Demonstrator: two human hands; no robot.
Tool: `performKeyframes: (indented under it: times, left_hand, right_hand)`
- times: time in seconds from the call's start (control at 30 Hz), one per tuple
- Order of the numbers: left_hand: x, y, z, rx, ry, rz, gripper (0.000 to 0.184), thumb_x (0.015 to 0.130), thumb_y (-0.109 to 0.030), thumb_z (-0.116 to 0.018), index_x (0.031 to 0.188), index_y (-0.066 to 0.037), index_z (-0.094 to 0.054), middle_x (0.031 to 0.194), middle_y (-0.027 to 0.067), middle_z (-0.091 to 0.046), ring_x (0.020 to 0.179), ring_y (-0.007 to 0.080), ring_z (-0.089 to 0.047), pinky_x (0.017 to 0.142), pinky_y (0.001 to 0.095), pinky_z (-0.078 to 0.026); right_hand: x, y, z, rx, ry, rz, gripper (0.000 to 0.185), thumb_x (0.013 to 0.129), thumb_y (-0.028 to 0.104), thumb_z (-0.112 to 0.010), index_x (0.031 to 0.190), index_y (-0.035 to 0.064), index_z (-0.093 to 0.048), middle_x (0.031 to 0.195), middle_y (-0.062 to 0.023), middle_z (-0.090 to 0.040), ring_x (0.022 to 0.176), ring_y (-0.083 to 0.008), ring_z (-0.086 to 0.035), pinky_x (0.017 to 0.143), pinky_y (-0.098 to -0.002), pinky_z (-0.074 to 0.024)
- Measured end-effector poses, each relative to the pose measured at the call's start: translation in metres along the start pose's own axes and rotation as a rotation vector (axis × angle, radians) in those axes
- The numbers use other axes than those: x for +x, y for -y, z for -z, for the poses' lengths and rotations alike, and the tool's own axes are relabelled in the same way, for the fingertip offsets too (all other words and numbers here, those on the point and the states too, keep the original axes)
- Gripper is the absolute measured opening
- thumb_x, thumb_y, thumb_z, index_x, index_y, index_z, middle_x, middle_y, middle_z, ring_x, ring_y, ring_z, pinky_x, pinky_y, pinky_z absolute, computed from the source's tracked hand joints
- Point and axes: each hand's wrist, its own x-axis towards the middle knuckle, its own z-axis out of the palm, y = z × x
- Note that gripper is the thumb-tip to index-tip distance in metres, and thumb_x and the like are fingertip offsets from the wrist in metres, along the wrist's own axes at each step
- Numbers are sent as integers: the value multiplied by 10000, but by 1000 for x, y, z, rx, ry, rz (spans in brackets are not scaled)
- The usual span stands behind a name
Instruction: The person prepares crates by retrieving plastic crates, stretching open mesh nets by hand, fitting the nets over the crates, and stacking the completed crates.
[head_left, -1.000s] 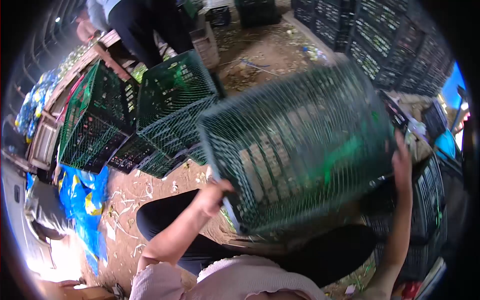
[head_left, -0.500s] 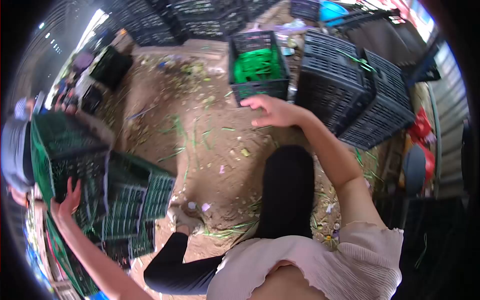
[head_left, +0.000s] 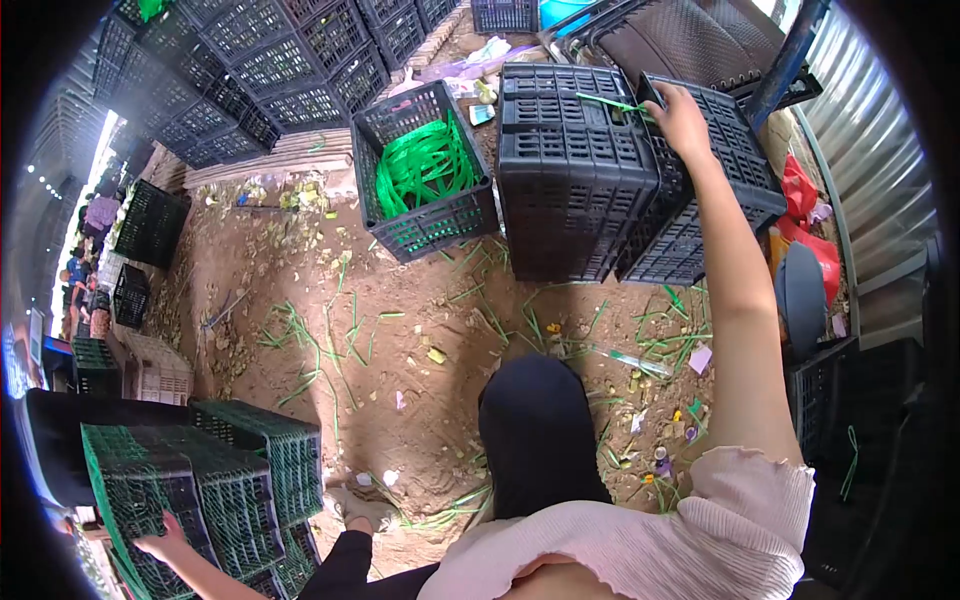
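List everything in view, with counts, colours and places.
Strapping: one tangle, green, inside open crate
Open crate: one, black, top centre
Large crates: at least two, black, upper right
Stacked crates: many, black, upper left
Netted crates: several, green-black, lower left
Basin: one, blue, top edge
Bags: unclear count, red, right
Left hand: one, bare, at netted crates
Right hand: one, bare, on large crates

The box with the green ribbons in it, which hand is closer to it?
Right. The right hand is at the black crates standing next to the box; the left hand is farther away, by the green-netted crates at lower left.
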Motion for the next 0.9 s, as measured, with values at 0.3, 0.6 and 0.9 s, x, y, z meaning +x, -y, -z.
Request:
performKeyframes:
  times: [0.3, 0.6, 0.9]
  left_hand:
    - [-90, 107, 0, -42, 620, 172, 208, 781, -202, -561, 955, -91, -533, 831, 14, -497, 705, 104, -453, 634, 240, -365]
    - [-476, 167, -178, 166, 2050, -976, 258, 775, -150, -520, 1012, -60, -566, 1049, 109, -535, 1014, 228, -475, 880, 337, -355]
    - [-609, 270, -176, 421, 1788, -1653, 483, 736, -383, -559, 1190, -295, -422, 1278, 119, -358, 1160, 295, -338, 884, 481, -266]
  right_hand:
    - [63, -25, -38, -19, 335, -65, 232, 726, 274, -612, 776, 47, -613, 683, -106, -597, 633, -230, -574, 626, -330, -439]
    - [21, -19, -22, 510, 134, -384, 361, 868, 317, -432, 613, 67, -485, 544, 6, -472, 512, -76, -431, 501, -225, -353]
    - [45, -63, -3, -77, -250, -47, 476, 732, 249, -635, 1067, -30, -446, 819, -125, -556, 747, -201, -540, 679, -298, -445]
